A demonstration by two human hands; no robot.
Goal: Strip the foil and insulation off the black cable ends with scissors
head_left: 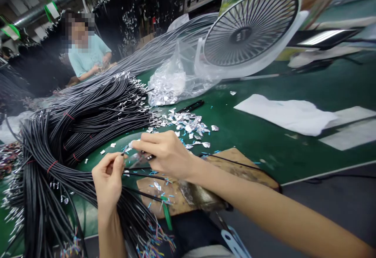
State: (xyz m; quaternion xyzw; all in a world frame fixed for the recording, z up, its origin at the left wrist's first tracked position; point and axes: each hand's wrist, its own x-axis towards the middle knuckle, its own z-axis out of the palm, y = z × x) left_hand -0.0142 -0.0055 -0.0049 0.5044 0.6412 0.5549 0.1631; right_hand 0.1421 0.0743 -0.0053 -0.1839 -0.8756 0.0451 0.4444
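two bare hands, l hand (108,179) & r hand (164,154): slim fingers w/ short plain nails. both forearms bare right to the frame edge. dark cloth low down btwn the arms, can't tell if it's worn.

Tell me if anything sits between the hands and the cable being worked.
Nothing visible does. The left hand pinches the black cable, and the right hand is right beside it; foil scraps lie farther out on the table.

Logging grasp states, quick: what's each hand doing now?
Left hand: shut, pinching a cable tip.
Right hand: shut, apparently on foil at that tip.
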